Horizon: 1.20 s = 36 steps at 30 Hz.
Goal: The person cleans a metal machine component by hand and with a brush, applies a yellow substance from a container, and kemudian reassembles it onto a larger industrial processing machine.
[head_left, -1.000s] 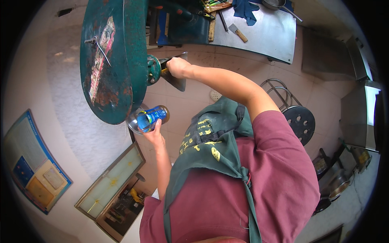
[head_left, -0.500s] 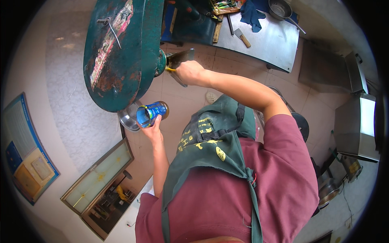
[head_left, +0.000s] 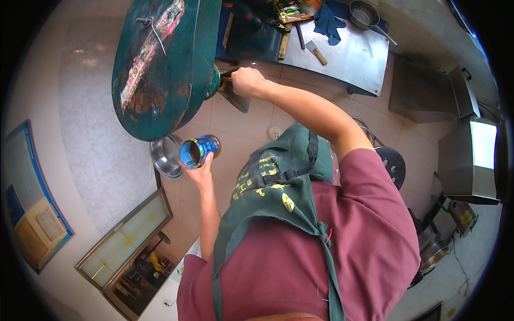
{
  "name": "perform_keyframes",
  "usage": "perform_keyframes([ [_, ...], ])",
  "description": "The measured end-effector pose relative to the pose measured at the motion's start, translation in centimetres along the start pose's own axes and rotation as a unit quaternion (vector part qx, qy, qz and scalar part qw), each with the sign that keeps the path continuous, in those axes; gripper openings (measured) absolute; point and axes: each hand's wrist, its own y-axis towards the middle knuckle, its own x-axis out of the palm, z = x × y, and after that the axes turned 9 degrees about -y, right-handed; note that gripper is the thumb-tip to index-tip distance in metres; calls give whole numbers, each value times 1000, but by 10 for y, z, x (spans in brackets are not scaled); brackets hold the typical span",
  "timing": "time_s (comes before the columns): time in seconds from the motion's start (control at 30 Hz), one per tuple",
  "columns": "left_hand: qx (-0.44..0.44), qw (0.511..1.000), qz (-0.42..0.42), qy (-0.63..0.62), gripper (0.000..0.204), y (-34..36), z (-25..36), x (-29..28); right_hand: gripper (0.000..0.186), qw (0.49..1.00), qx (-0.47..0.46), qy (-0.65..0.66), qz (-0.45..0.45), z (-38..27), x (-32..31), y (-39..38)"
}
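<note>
A large green machine housing (head_left: 166,91) with worn, rusty paint fills the upper left. My right hand (head_left: 248,82) is a closed fist beside the collar on its right side. Flat metal blades (head_left: 235,100) stick out there, partly behind the fist. What the fingers grip is hidden. Lower down, my left hand (head_left: 199,174) wraps round a jar (head_left: 206,148) with a blue label. The jar lies tilted, its wide mouth facing left, with something dark brown inside. Just left of it, below the housing, is a shiny steel bowl (head_left: 167,165).
Beyond my right arm stands a metal-topped table (head_left: 353,67) with a scraper (head_left: 319,55), a dark blue cloth (head_left: 327,24) and a saucepan (head_left: 364,14). A round black stool seat (head_left: 393,166) is at my right. Steel cabinets line the far right.
My right fist has moved up and away from me along the blades, and the yellow strip seen beside it is now hidden. My left hand keeps the jar in nearly the same place.
</note>
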Motion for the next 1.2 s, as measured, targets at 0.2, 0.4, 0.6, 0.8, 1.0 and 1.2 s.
perform_keyframes([
  [0.2, 39, 997, -42, 56, 83, -1, 11, 3, 24, 995, -77, -45, -52, -10, 4, -13],
  [0.4, 29, 995, -73, 68, 88, 4, 5, 8, 27, 996, -58, -65, -35, -1, -11, -13],
  [0.6, 65, 989, -106, 76, 88, 3, 10, 16, 30, 989, -52, -86, -110, 14, -26, -50],
  [0.8, 73, 985, -121, 93, 90, 26, -12, 38, 24, 998, -58, 6, -29, 20, -69, -100],
  [1.0, 110, 973, -154, 132, 92, 42, -13, 60, 25, 984, -159, 60, 50, -13, -95, -141],
  [1.2, 115, 972, -165, 124, 93, 43, -9, 70, 20, 976, -196, -54, 80, -46, -49, -113],
])
